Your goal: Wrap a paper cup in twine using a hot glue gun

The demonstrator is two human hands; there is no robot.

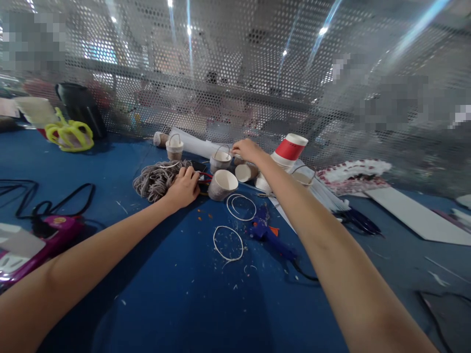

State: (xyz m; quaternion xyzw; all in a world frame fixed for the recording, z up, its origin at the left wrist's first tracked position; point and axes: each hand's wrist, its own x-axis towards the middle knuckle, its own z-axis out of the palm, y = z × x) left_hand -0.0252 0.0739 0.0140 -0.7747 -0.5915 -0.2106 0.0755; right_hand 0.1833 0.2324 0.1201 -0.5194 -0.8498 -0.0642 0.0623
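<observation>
1. Nearest, a white loop (232, 259) lay flat on the blue table (165, 279), among small scraps, well in from its far edge.
2. Just beyond, a second coil (241, 219) lay, with the blue glue gun (270, 236) to its right.
3. The left hand (184, 187) rested at the right side of the grey yarn (152, 181), which sat in a heap toward the table's far edge. Its fingers were bent and close together; whether they gripped anything, I could not tell.
4. The open cup (218, 190) stood, slightly tilted, just right of that hand.
5. Behind it, nearer the far edge, was the handled cup (220, 163). The right hand (248, 149) reached beside its handle, fingers curled downward; whether they were clamped on it, I could not tell.
6. Another cup (244, 173) lay on its side below the right hand.
7. Along the far edge rose the metal mesh (235, 83).
</observation>
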